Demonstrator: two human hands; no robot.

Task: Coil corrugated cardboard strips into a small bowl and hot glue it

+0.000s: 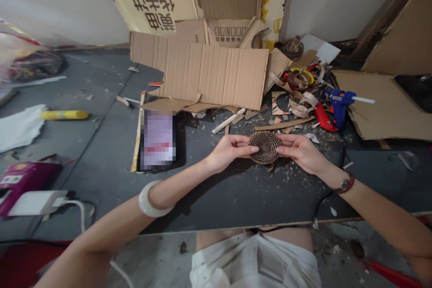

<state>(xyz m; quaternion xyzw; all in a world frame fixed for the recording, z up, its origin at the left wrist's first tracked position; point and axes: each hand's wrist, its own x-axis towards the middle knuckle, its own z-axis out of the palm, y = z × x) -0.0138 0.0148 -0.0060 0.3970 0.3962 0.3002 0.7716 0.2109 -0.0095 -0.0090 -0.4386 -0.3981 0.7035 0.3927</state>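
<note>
A round disc of tightly coiled corrugated cardboard (265, 147) sits between my hands, a little above the dark tabletop. My left hand (232, 152) pinches its left edge with the fingertips. My right hand (299, 153) grips the opposite edge the same way. Cardboard offcuts and shavings (286, 128) lie just beyond the disc. A white bangle (151, 199) circles my left forearm, and a dark watch with red beads (346, 183) sits on my right wrist.
Past my hands lie a blue hot glue gun (339, 107), a red-handled tool (323, 117) and a large corrugated cardboard sheet (199, 69). A phone with a blurred screen (158, 140) rests on the dark table (256, 202). A black cable runs along the table's right side.
</note>
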